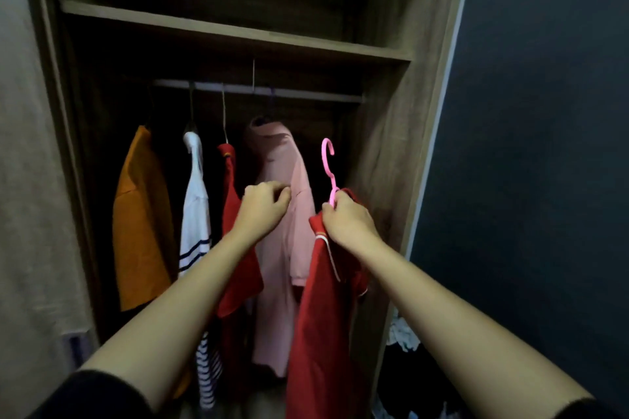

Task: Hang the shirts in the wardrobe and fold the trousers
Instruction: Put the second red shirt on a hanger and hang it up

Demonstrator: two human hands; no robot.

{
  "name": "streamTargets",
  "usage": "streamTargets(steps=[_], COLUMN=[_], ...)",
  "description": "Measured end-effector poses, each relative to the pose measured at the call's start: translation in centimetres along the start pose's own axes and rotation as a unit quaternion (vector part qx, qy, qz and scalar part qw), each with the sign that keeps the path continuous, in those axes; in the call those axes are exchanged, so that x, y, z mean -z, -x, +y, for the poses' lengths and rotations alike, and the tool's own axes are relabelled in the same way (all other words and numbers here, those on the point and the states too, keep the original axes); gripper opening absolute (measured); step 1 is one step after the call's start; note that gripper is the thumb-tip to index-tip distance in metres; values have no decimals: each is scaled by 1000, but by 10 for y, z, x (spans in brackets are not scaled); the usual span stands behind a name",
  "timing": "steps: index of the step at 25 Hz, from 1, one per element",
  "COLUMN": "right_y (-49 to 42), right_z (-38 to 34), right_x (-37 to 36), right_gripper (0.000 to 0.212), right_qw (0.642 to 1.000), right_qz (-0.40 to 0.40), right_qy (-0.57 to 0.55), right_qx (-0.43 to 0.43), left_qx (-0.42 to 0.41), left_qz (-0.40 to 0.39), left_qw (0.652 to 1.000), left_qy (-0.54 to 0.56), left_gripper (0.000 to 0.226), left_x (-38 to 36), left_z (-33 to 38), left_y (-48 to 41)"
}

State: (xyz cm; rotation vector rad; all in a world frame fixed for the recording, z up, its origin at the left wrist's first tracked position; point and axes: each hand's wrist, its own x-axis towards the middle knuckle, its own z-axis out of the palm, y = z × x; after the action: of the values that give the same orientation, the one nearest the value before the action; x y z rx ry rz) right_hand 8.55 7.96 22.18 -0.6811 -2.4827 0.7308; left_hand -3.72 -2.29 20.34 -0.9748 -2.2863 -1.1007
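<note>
Shirts hang along the rail (258,90) of the wardrobe (391,133): an orange shirt (141,224) at the far left, then a white striped shirt (195,211), a hung red shirt (231,201) and a pink shirt (282,248). The left hand (263,209) sits at the pink shirt's shoulder with its fingers curled; I cannot tell whether they pinch the cloth or only press on it. To its right, the right hand (347,219) grips the neck of a pink hanger (327,160), fingers closed round it and the collar of the held red shirt (323,316), which dangles with its hook well below the rail.

The step in hand looks to be hooking this shirt on. To do it well, the left hand should draw the pink shirt leftward to widen the gap. The right hand then lifts the hook above the rail and lowers it on squarely.

Room is tight. The shelf (238,32) runs close above the rail, and the wardrobe's side wall stands just right of the hanger. A heap of clothes (403,333) lies low at the right.
</note>
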Motion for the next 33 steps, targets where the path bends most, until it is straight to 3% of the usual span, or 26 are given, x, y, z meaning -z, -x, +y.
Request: streamTargets(steps=[4,9,16,20,24,33], right_y=[-18,-38,-105,-159,-209,-309], right_z=[9,16,20,-3,-24,-44], right_x=[20,27,36,39,36,16], right_gripper=[34,34,31,35,35,34], right_qw=[995,990,985,987,981,950], right_qz=[15,31,13,23,53,72], right_qy=[95,136,171,157,182,290], right_qx=[-1,11,2,5,37,93], left_qx=[66,114,155,105,70,44], left_qz=[38,56,142,118,106,92], left_qw=[996,988,977,986,985,989], left_qy=[-55,-83,-26,-51,-113,-104], left_gripper=[36,57,54,71,64,64], left_x=[-45,-81,-66,-66,-71,-72], left_z=[26,24,-9,-21,-25,-20], left_y=[-45,-83,-89,-94,-109,-120])
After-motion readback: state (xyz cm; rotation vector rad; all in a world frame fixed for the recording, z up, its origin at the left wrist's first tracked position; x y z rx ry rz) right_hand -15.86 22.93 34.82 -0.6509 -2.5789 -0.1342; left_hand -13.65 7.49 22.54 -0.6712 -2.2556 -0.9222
